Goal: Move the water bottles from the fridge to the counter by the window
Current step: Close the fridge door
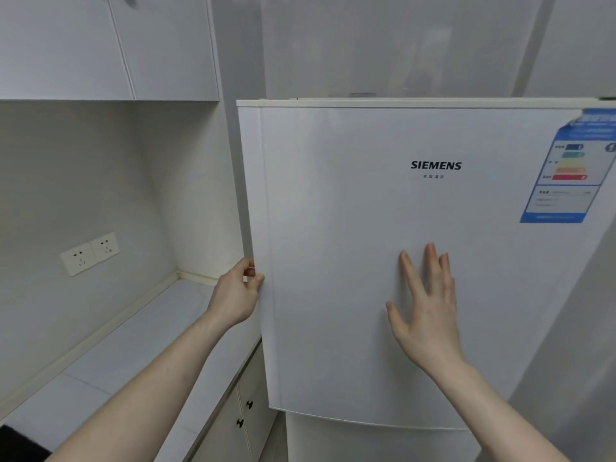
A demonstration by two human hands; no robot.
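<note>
The white fridge door (383, 261) stood shut, no bottles visible. The left hand (238, 295) curled round its left edge, gripping; the right hand (426, 308) lay flat, fingers spread, against the panel. The counter (133, 361) ran below the left hand.

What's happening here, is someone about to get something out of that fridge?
A person stands in front of a white fridge. The left hand grips the left edge of the upper door, fingers curled round it, while the right hand is held flat with fingers spread at the door's front. The door looks shut or barely cracked, so nothing inside shows and no bottles are in view. A counter runs along the wall to the left of the fridge.
</note>
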